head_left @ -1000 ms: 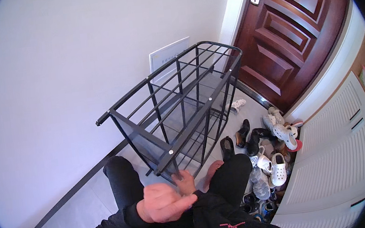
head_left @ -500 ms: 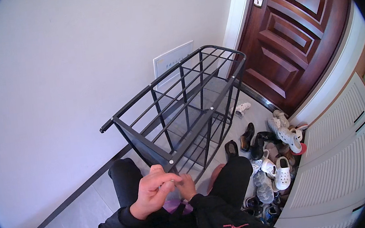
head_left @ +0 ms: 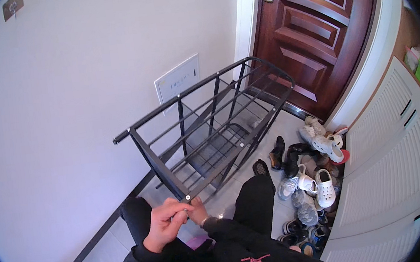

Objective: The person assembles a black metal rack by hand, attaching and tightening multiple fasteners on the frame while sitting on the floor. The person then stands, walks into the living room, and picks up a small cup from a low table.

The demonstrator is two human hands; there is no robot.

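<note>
A black metal rack [head_left: 227, 163] with wire shelves and round-headed fasteners stands tilted in front of me, its near corner just above my knees. My left hand [head_left: 165, 224] is closed in a pinch right by that corner, palm side turned inward. Whatever sits between its thumb and forefinger is too small to make out. My right hand [head_left: 198, 213] is closed against the underside of the same corner. My left hand and the frame partly hide its fingers.
A heap of shoes [head_left: 306, 208] lies right of my knee, beside a white louvred cabinet [head_left: 379, 163]. Beyond the rack is a brown wooden door [head_left: 307, 32]. The white wall [head_left: 84, 73] on the left carries a flat panel cover [head_left: 178, 80] and a metal hook [head_left: 13, 7].
My view has shifted, bringing the wall hook in. The rack leans differently, with its upright bars more slanted. Both hands stay at its near corner.
</note>
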